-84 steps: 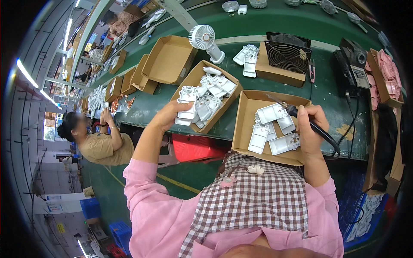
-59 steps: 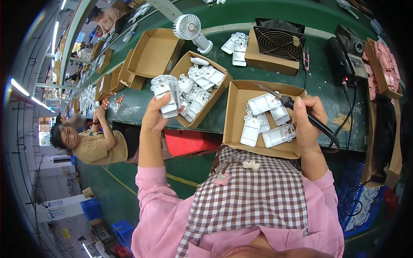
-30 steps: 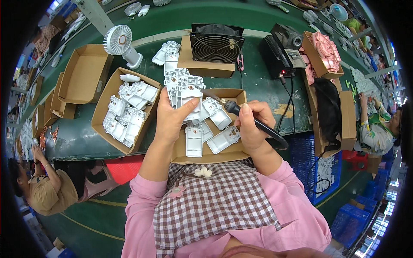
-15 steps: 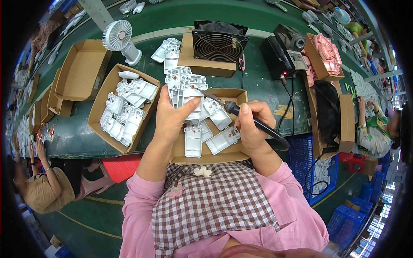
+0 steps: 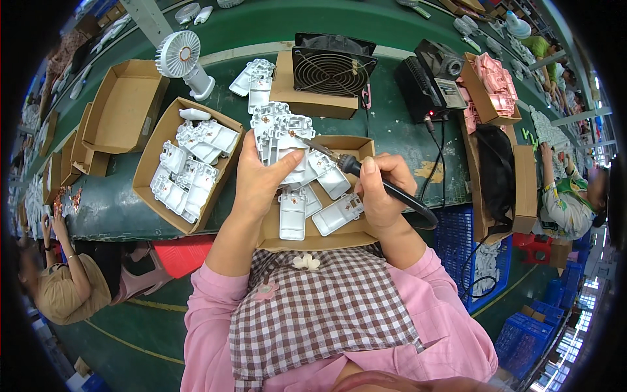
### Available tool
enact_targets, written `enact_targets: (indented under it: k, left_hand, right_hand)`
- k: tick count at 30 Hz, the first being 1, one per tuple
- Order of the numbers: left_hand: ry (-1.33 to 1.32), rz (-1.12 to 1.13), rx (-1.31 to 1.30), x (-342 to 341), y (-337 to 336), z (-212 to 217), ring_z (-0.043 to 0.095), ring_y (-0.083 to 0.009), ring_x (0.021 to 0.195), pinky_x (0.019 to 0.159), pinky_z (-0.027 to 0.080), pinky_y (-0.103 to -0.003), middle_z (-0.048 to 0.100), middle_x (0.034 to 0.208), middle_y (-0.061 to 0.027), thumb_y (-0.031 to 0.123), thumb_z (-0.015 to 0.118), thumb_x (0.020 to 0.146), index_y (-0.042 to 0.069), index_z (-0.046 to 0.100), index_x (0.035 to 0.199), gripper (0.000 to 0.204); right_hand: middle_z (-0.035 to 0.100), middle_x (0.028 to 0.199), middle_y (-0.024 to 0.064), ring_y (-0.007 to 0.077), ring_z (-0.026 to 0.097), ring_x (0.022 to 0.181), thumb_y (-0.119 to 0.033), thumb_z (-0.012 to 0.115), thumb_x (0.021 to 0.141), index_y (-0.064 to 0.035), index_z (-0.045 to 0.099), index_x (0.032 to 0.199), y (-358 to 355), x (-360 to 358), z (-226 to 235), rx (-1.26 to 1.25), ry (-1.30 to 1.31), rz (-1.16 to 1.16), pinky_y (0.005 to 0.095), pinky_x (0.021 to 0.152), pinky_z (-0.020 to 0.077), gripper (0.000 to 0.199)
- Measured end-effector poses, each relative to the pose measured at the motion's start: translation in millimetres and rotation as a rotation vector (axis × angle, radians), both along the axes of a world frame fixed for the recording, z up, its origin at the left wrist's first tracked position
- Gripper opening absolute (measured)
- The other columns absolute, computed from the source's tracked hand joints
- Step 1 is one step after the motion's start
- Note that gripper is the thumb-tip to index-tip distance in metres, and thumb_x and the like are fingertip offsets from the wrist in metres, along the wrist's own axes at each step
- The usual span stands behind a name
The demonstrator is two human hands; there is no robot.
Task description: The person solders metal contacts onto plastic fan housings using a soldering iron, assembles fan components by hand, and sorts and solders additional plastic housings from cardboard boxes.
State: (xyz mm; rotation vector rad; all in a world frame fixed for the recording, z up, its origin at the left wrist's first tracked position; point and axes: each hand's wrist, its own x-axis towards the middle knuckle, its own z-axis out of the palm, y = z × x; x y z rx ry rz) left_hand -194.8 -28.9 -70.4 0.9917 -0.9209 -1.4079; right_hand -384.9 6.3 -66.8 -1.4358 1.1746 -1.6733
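Observation:
My left hand (image 5: 260,175) is closed round a few white plastic housings (image 5: 287,134), its thumb across their front. Small copper-coloured parts sit in the held housings. In my right hand (image 5: 385,189) is a soldering iron (image 5: 351,164) with a black handle. Its tip meets the upper part of the held housings; whether it touches the copper part I cannot tell. Below both hands stands a cardboard tray (image 5: 313,244) with several more white housings (image 5: 292,214) lying in it.
To the left, a cardboard box (image 5: 140,176) holds several white housings. Behind it stands a small white fan (image 5: 179,55). A black square fan (image 5: 333,68) rests at the back on cardboard. At right are a black soldering station (image 5: 424,88) and a box of pink housings (image 5: 493,85). Co-workers sit on both sides.
Both hands hold almost the same pose, the iron's tip still at the held housings. Otherwise I see only a very slight shift of the whole view.

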Motion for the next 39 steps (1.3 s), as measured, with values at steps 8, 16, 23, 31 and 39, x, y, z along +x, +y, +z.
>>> enact_targets:
  k: [8,16,23,31,39]
  left_hand:
    - [-0.027,-0.019,-0.006,-0.4,0.3,-0.9,0.061,-0.0147,0.094,0.082,0.051,-0.029,0.061,0.107,-0.0096,0.002,0.073,0.078,-0.001,0.045,0.119,0.051]
    - [-0.068,-0.025,-0.001,-0.4,0.9,-2.6,0.06,-0.0143,0.095,0.082,0.05,-0.028,0.061,0.107,-0.0091,0.002,0.074,0.077,0.0,0.045,0.119,0.051]
    - [-0.098,-0.023,0.002,-0.4,1.0,-1.9,0.06,-0.0141,0.095,0.082,0.051,-0.028,0.061,0.107,-0.009,0.003,0.074,0.077,0.0,0.045,0.12,0.052]
    - [-0.076,-0.035,0.012,0.0,2.3,1.6,0.061,-0.0143,0.095,0.081,0.051,-0.028,0.061,0.107,-0.0091,0.002,0.074,0.078,0.0,0.045,0.12,0.051]
    - [-0.086,-0.055,-0.047,-2.7,3.8,3.9,0.062,-0.0147,0.09,0.078,0.052,-0.028,0.062,0.105,-0.0093,0.011,0.081,0.073,0.0,0.044,0.119,0.06]
  right_hand:
    - [0.056,0.063,0.0026,0.0048,0.049,0.052,-0.007,0.064,0.087,-0.0023,0.053,0.08,-0.5,0.8,0.9,-0.035,-0.104,0.005,0.0206,0.047,0.0369,0.014]
    - [0.057,0.061,0.0029,0.0047,0.051,0.05,-0.007,0.064,0.088,-0.0025,0.053,0.079,-1.7,0.8,1.9,-0.011,-0.095,0.035,0.0197,0.046,0.0378,0.015]
    - [0.057,0.061,0.0023,0.0042,0.051,0.05,-0.007,0.064,0.088,-0.0022,0.054,0.08,-3.3,0.4,-0.5,-0.017,-0.072,0.031,0.0197,0.046,0.0373,0.014]
    - [0.057,0.061,0.003,0.005,0.051,0.05,-0.007,0.062,0.089,-0.0023,0.053,0.08,-1.5,1.5,1.0,0.024,-0.102,0.04,0.0203,0.047,0.0393,0.013]
    - [0.056,0.065,0.0064,0.009,0.053,0.051,-0.01,0.057,0.092,-0.0028,0.051,0.086,3.4,-1.2,-1.2,-0.135,-0.254,0.044,0.0222,0.051,0.044,0.01]
